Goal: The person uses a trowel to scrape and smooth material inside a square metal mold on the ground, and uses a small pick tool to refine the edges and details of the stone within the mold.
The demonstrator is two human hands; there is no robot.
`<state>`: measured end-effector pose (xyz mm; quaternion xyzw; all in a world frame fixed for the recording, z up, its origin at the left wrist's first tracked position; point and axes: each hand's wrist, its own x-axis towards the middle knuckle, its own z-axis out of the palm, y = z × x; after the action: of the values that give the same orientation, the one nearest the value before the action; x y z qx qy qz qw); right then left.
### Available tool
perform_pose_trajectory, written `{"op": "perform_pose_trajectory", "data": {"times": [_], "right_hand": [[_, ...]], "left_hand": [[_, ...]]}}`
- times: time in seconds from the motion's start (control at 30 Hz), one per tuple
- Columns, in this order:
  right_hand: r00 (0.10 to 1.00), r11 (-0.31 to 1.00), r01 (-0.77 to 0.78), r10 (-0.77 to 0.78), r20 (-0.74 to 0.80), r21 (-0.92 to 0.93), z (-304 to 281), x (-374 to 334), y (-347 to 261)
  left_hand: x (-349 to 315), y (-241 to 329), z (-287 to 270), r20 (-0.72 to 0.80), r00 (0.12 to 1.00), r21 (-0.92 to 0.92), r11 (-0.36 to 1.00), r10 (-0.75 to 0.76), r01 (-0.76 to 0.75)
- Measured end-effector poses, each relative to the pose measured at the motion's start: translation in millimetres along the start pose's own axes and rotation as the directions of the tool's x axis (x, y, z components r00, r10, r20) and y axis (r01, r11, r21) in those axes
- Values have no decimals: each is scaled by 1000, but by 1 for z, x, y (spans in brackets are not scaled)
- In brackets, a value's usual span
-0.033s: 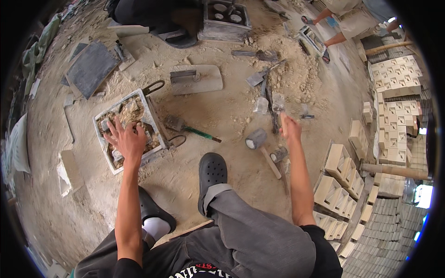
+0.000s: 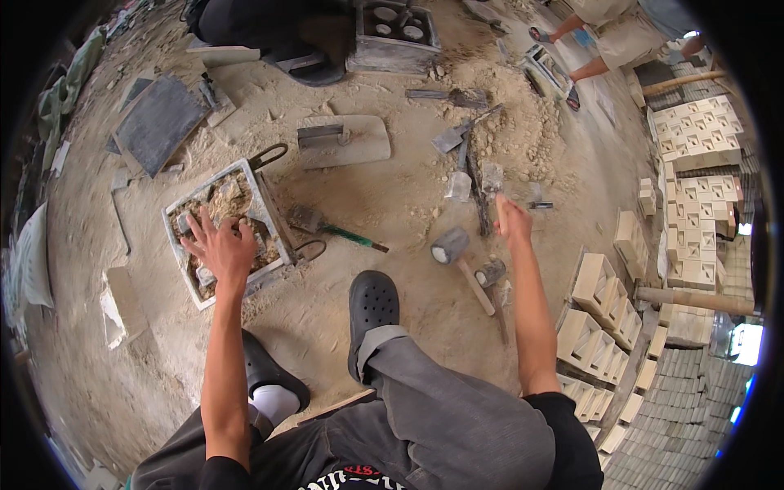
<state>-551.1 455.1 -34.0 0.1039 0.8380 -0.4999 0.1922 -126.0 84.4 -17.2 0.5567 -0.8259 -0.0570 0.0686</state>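
Observation:
My left hand [image 2: 222, 249] lies over a square metal-framed mould [image 2: 273, 214] packed with crumbly tan sand [image 2: 231, 196]. Three of its fingers spread across the fill, while the index and thumb curl toward each other; nothing shows between them. Grey lumps sit in the sand beside the fingers. Off to the right, my right hand [image 2: 514, 222] is closed round the wooden handle of a small trowel [image 2: 492, 178], its flat pale blade pointing away from me above the ground. A white-headed mallet [image 2: 450, 245] and a smaller hammer-like head [image 2: 490, 273] lie near that forearm.
A green-handled brush [image 2: 351, 236] lies right of the mould, with a plastering float [image 2: 347, 140] beyond. Loose sand [image 2: 523, 122] is heaped at the far right. Cream hollow blocks [image 2: 600, 282] stand in rows on the right. Another mould [image 2: 396, 57] and two people are farther off.

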Motion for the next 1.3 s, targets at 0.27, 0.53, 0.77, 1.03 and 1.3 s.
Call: {"op": "perform_pose_trajectory", "data": {"times": [0.27, 0.53, 0.77, 1.03, 1.3], "right_hand": [[899, 929, -315, 226, 376, 195, 25, 107, -35], [865, 880, -405, 280, 417, 248, 49, 152, -61], [969, 920, -219, 243, -35, 324, 85, 168, -39], [995, 986, -6, 23, -100, 166, 89, 81, -17], [965, 987, 162, -159, 208, 3, 7, -46, 23]], "left_hand": [[16, 9, -24, 226, 974, 92, 995, 14, -35], [22, -9, -3, 161, 956, 10, 968, 247, -252], [29, -1, -1, 195, 924, -25, 943, 330, -331], [22, -32, 5, 140, 974, 19, 983, 179, -184], [22, -55, -3, 17, 982, -390, 906, 187, -166]]}}
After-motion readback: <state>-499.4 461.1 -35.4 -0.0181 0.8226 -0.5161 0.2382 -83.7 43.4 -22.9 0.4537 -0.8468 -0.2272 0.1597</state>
